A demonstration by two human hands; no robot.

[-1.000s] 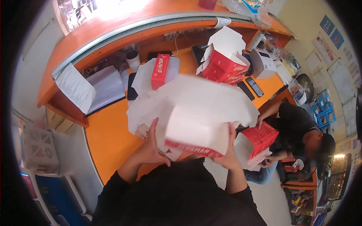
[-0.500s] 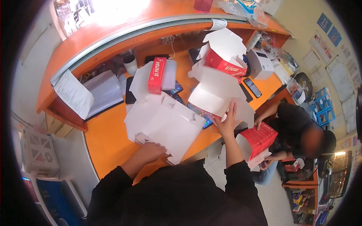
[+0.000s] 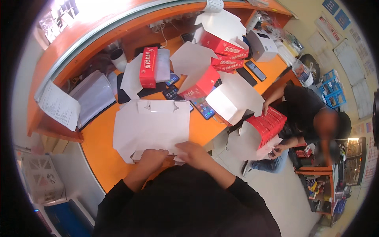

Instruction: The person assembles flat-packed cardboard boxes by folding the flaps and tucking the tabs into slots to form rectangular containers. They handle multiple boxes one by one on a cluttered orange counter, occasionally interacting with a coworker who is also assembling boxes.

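Note:
A flattened white carton (image 3: 152,122) with slots and tabs lies on the orange desk (image 3: 96,152) in front of me. My left hand (image 3: 151,160) has its fingers curled on the carton's near edge, by a folded strip of flaps. At the near right corner, my right hand (image 3: 194,155) grips the same edge with bent fingers; its thumb is hidden. To the right of the carton stand a folded red-and-white box (image 3: 199,83) and an open box with its white inside (image 3: 233,98) showing.
A red box (image 3: 148,67) and several phones (image 3: 203,107) lie beyond the carton. More red boxes (image 3: 227,47) are piled at the back near a white device (image 3: 261,45). On the right, a crouching person (image 3: 302,102) holds a stack of red cartons (image 3: 266,128). Papers (image 3: 94,94) lie left.
My right hand has come from the open box on the right to the flat carton's near edge. The carton has turned squarer to me, and my view has shifted.

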